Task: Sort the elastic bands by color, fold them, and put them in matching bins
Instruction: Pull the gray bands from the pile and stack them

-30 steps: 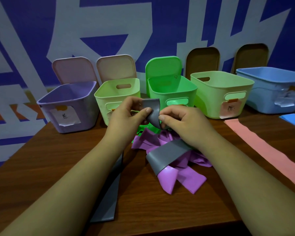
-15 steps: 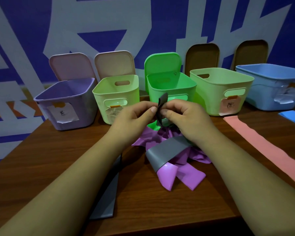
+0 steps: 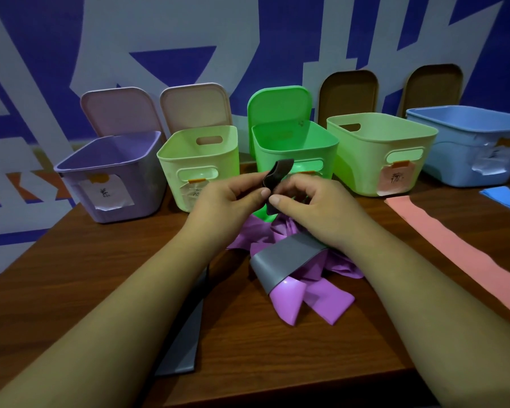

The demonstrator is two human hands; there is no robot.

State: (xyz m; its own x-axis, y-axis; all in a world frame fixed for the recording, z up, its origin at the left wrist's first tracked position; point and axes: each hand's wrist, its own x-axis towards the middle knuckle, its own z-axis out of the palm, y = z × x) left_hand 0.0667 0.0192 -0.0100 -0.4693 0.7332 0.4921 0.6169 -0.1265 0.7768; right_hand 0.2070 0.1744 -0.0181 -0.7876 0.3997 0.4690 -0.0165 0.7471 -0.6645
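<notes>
In the head view, two bare hands meet in the middle of the frame. The left hand and the right hand both pinch a gray band between thumb and fingers. The top of the band sticks up in a small dark fold, just in front of the bright green bin. The band runs down under the right hand and lies across a messy heap of purple bands on the brown table. A bit of a green band peeks out under the hands.

A flat gray strip lies at the lower left, partly under the left arm. A long pink band lies flat on the right side. A blue band shows at the right edge.

Five bins stand in a row at the back. From left to right they are a purple bin, a light green bin, the bright green bin, a second light green bin and a blue bin. Some have paper labels on the front.
</notes>
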